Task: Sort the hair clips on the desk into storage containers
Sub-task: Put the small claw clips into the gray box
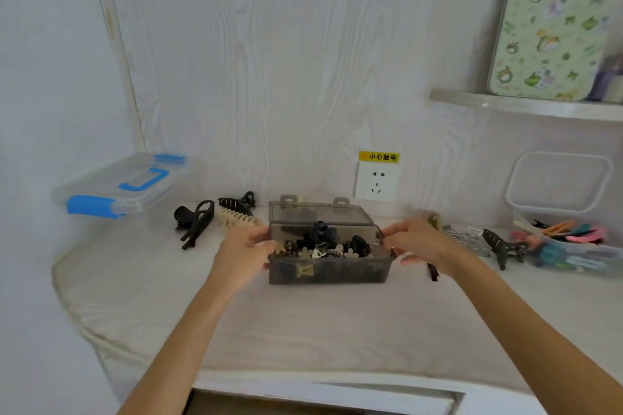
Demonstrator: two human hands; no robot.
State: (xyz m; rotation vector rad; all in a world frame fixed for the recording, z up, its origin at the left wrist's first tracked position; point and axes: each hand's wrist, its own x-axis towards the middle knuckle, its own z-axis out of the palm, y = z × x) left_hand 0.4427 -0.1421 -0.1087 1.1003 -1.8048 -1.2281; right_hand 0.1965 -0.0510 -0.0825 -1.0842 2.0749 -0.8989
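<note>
A smoky grey box (328,271) stands mid-desk with its lid (317,214) tipped up at the back; small black and cream claw clips (323,244) fill it. My left hand (247,248) grips its left end and my right hand (419,241) grips its right end. Loose black clips (195,221) and a cream claw clip (236,217) lie to the left. A black claw clip (500,246) and silvery clips (467,236) lie to the right. A clear tub (569,254) at far right holds several coloured clips.
A clear case with blue latches (124,184) sits at the back left. A wall socket (377,182) is behind the box. A shelf (526,106) with a patterned board hangs upper right. The tub's clear lid (559,180) leans on the wall.
</note>
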